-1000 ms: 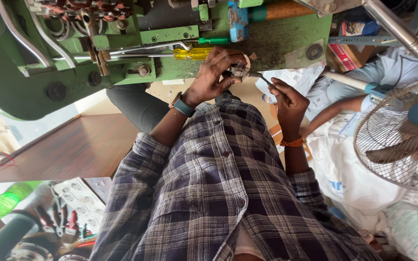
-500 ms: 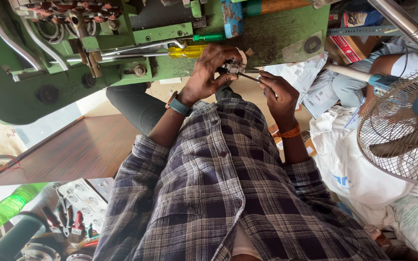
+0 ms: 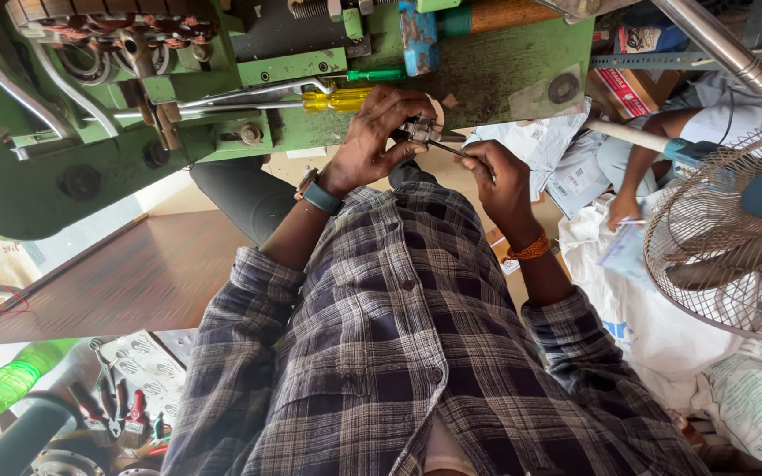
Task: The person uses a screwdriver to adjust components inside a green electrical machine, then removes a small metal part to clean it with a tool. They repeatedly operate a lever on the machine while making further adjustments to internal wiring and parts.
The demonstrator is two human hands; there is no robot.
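My left hand point(image 3: 370, 141), with a teal watch at the wrist, is closed around a small grey metal part point(image 3: 418, 130) held just below the green workbench point(image 3: 134, 176). My right hand point(image 3: 497, 176), with an orange band at the wrist, pinches a thin dark tool point(image 3: 459, 151) whose tip touches the part. Both arms reach out from my plaid shirt point(image 3: 399, 353). A yellow-handled screwdriver point(image 3: 337, 99) and a green-handled one point(image 3: 377, 76) lie on the bench right beside my left hand.
A wire-caged fan point(image 3: 734, 229) stands at the right. Behind it another person's hand point(image 3: 623, 210) holds papers over white sacks point(image 3: 646, 326). A brown wooden board point(image 3: 134, 273) is at the left. A green bottle point(image 3: 2, 388) and red-handled pliers point(image 3: 130, 412) lie at the lower left.
My right hand has moved in towards the left hand, bringing the thin tool's tip onto the metal part. The view has shifted slightly; the other person's hand now shows.
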